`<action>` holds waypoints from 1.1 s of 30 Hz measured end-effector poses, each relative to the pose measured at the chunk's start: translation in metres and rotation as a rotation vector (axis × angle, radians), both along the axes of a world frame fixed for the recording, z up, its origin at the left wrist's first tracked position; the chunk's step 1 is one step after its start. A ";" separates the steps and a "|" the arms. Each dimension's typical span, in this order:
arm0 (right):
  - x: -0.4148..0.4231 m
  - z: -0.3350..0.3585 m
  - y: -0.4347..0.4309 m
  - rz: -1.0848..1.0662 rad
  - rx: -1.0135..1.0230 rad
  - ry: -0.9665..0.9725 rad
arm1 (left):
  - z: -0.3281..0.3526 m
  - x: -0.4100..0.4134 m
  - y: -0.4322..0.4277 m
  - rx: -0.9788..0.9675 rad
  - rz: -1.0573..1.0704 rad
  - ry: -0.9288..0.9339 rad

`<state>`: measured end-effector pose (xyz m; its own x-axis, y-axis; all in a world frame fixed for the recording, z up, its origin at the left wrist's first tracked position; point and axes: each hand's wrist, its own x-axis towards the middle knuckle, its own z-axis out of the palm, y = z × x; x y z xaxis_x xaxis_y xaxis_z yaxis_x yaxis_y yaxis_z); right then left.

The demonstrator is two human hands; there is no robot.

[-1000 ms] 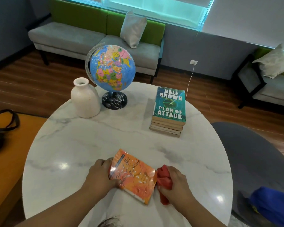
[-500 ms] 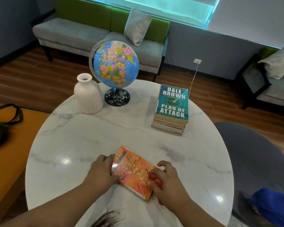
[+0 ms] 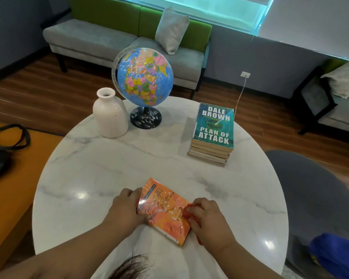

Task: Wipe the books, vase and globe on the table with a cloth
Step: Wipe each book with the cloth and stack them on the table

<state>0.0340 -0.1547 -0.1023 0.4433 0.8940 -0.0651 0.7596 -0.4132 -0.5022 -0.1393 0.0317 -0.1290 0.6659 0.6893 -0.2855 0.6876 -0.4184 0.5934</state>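
- Two sets of fingers are doing the work. Those of the left hand (image 3: pixel 127 210) are curling round the left edge of the orange book (image 3: pixel 165 212), with the thumb lying on its cover, clamping it in place.
- Fingers of the right hand (image 3: pixel 209 221) are bunching together over a red cloth (image 3: pixel 186 212), gripping it and pressing it against the book's right edge. Only scraps of red are showing around the hand.
- The orange book is lying flat and slightly askew on the near part of the round marble table (image 3: pixel 89 170), close to the person.
- Farther out on the right, a stack of books (image 3: pixel 212 137) is sitting well apart from the hands, with a teal cover on top.
- At the far side of the table, the globe (image 3: pixel 145 77) is standing upright on its dark base. The white vase (image 3: pixel 110 115) is standing just beside it on the left.
- Beyond the table, a grey and green sofa (image 3: pixel 93 37) is running along the wall with a pillow (image 3: pixel 171 30) leaning on it.
- A dark bag (image 3: pixel 0 150) is resting off to the left, and a grey chair (image 3: pixel 318 190) is showing on the right.
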 end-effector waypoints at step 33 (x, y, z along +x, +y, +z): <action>0.014 0.022 0.033 0.189 -0.292 -0.086 | -0.001 0.000 0.001 0.014 -0.009 -0.013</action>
<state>0.0481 -0.1218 -0.0802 0.2873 0.9097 -0.3000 0.8705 -0.3786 -0.3145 -0.1393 0.0331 -0.1302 0.6757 0.6871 -0.2669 0.6760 -0.4332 0.5962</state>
